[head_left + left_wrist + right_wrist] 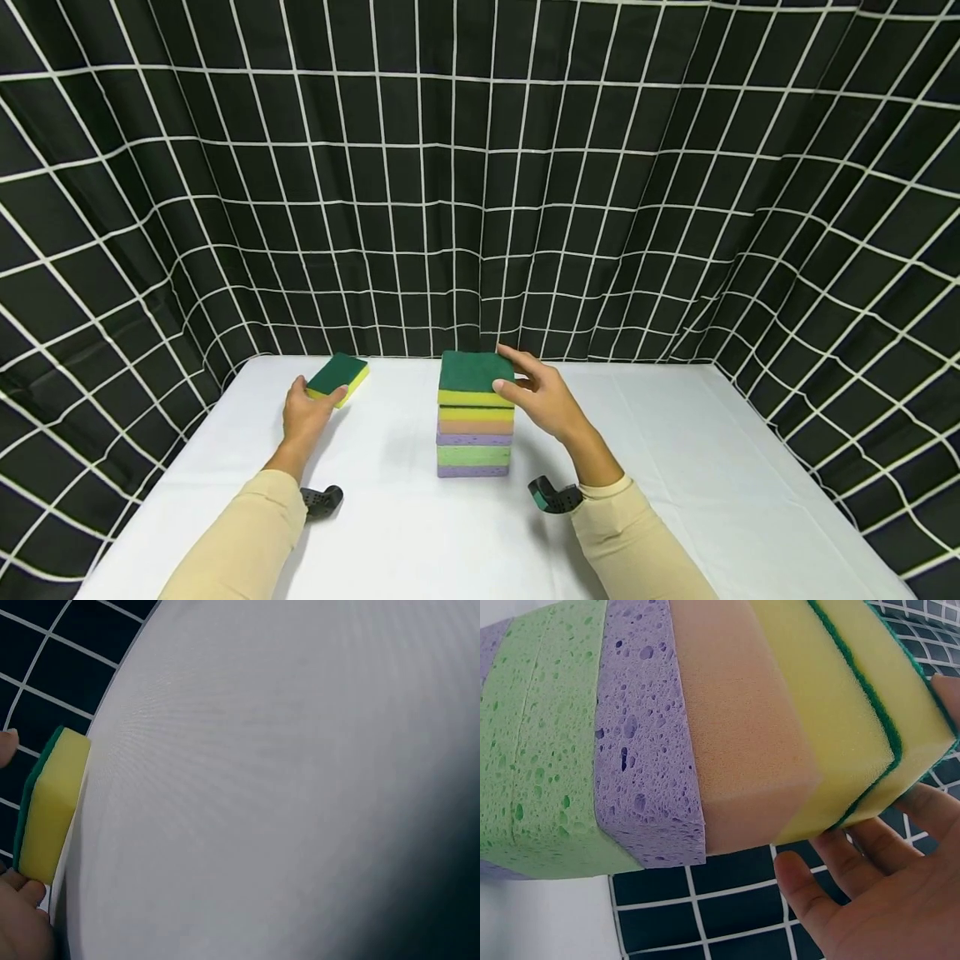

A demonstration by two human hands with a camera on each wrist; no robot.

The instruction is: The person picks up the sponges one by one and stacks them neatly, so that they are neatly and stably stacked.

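At the left, my left hand [306,415] grips a yellow scouring sponge [341,375] with a dark green top, thumb at its near edge. The left wrist view shows this sponge [56,802] edge-on beside the fingers. In the middle stands an upright sponge stack [474,437]. A green-topped yellow sponge [476,372] forms its top. My right hand [551,400] spans that top sponge's right end, thumb at the front edge and a finger at the back. Lower fingers [877,840] spread beside the stack.
Below the top sponge come another yellow and green one, a peach layer [742,735], a purple layer [645,735], light green [544,727] and purple at the bottom. The white-covered table [390,533] is bordered by black curtains [465,183] with a white grid.
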